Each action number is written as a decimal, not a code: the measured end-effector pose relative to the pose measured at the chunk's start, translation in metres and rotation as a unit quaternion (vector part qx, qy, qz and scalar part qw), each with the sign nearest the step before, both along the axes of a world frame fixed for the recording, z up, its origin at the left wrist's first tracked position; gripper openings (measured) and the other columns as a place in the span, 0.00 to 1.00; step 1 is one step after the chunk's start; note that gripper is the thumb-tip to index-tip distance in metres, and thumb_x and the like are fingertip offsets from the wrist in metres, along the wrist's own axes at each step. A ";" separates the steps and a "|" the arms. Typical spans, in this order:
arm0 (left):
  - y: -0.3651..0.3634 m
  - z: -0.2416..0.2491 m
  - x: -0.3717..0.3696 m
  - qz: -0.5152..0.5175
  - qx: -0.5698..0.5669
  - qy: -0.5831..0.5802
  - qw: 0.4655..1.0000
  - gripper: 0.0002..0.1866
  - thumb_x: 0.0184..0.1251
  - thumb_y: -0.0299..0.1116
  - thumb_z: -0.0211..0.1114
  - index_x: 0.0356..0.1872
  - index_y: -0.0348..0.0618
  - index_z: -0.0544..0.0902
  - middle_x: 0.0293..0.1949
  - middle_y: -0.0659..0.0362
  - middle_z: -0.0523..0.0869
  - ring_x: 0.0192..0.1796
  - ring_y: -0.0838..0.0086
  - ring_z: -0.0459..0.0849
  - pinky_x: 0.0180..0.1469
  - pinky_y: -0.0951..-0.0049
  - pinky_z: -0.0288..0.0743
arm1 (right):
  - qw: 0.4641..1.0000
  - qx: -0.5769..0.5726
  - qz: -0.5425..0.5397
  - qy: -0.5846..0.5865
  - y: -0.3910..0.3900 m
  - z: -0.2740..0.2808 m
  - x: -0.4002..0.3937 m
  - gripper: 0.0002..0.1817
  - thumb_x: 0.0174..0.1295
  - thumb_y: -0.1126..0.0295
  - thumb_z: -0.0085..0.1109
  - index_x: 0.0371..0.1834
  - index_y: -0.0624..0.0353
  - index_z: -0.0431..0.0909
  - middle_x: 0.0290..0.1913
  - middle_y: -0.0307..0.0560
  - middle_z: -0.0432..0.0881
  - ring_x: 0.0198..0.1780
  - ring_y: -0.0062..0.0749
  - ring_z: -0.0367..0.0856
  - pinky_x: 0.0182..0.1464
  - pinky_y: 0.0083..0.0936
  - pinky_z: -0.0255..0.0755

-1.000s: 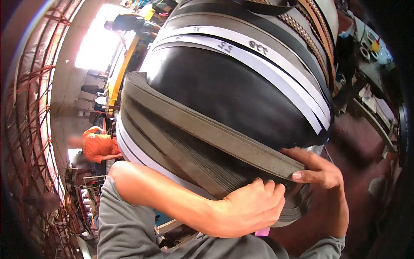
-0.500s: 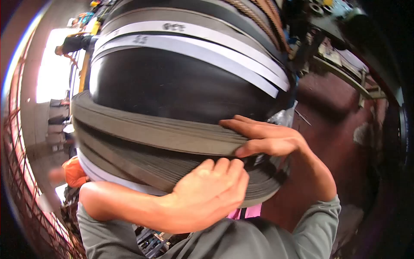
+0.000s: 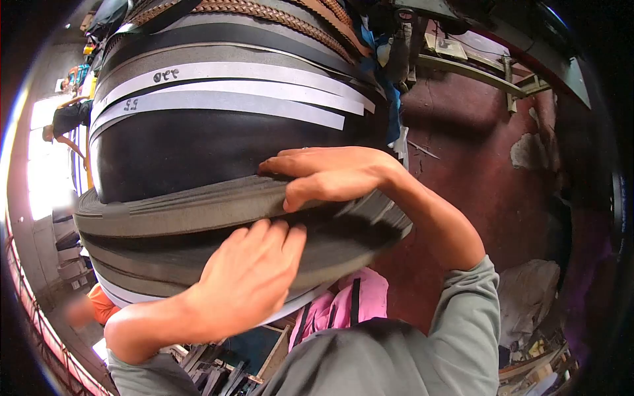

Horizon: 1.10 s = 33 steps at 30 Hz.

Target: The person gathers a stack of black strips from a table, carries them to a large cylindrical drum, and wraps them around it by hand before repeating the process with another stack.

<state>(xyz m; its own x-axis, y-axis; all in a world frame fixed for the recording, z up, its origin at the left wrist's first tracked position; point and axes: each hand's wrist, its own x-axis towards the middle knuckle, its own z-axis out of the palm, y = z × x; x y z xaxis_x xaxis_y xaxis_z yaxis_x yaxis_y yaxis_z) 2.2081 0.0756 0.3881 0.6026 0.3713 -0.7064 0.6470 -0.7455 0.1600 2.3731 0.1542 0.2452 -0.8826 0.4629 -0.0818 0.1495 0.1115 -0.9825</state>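
Two thick bundles of long, flat grey-brown strips, edges stacked together, curve across the middle in front of me. My right hand (image 3: 330,175) grips the far bundle (image 3: 191,212), fingers over its top edge and thumb on its near face. My left hand (image 3: 247,274) is closed at the near bundle (image 3: 155,272), knuckles up at the dark gap between the two; its fingertips are hidden. The strips' right ends spread out beneath my right forearm and look blurred. Behind the bundles lies a smooth black sheet (image 3: 218,145).
White strips with handwritten numbers (image 3: 231,102) lie across the black sheet. Farther back are braided brown straps (image 3: 277,16). A pink item with black bands (image 3: 360,297) is below, near my body. People (image 3: 69,122) stand at the left; a metal frame (image 3: 475,72) is at the right.
My view has turned, so everything sits farther left in it. Both hands stay at the bundles; the right ends of the strips now look more spread apart, and more of the pink item shows.
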 end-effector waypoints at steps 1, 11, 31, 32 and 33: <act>0.002 -0.013 -0.005 0.036 0.003 0.023 0.999 0.40 0.43 0.36 0.77 0.61 0.28 0.73 0.46 0.46 0.79 0.52 0.53 0.80 0.54 0.57 0.77 | 1.000 -0.023 0.000 0.000 0.002 0.001 -0.001 0.45 0.62 0.51 0.54 0.75 0.75 0.61 0.74 0.69 0.66 0.76 0.56 0.65 0.76 0.40 0.58; 0.015 -0.034 -0.003 0.130 -0.036 0.127 0.983 0.36 0.58 0.60 0.71 0.45 0.30 0.82 0.42 0.37 0.87 0.50 0.44 0.88 0.52 0.48 0.83 | 0.998 -0.023 -0.058 0.002 -0.012 -0.006 -0.003 0.49 0.73 0.32 0.45 0.78 0.69 0.60 0.76 0.64 0.66 0.78 0.52 0.63 0.78 0.40 0.56; 0.008 -0.040 -0.005 0.142 -0.006 0.109 0.984 0.42 0.57 0.67 0.70 0.48 0.29 0.82 0.43 0.36 0.87 0.51 0.43 0.88 0.53 0.47 0.82 | 0.954 0.093 -0.286 0.021 -0.141 -0.094 -0.004 0.54 0.48 0.32 0.71 0.63 0.74 0.76 0.54 0.70 0.79 0.58 0.61 0.78 0.62 0.47 0.70; 0.008 -0.039 -0.004 0.139 -0.011 0.114 0.984 0.42 0.57 0.67 0.71 0.49 0.29 0.82 0.44 0.36 0.87 0.51 0.43 0.88 0.54 0.48 0.82 | 0.953 0.093 -0.287 0.021 -0.140 -0.097 -0.003 0.54 0.48 0.32 0.71 0.63 0.74 0.76 0.54 0.70 0.79 0.58 0.61 0.78 0.62 0.47 0.70; 0.008 -0.039 -0.002 0.137 -0.013 0.115 0.984 0.42 0.57 0.67 0.71 0.49 0.29 0.82 0.44 0.36 0.87 0.51 0.43 0.88 0.54 0.48 0.82 | 0.961 0.077 -0.267 0.004 -0.139 -0.100 -0.001 0.54 0.48 0.31 0.71 0.65 0.72 0.75 0.55 0.69 0.78 0.60 0.61 0.76 0.64 0.46 0.68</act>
<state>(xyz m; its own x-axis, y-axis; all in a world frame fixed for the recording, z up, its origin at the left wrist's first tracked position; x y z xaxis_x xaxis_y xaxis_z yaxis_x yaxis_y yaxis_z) 2.2064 0.0835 0.3494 0.3055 0.4773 -0.8239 0.8447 -0.5353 0.0031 2.3723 0.0152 0.1449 -0.5164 0.8558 0.0297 0.2192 0.1656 -0.9615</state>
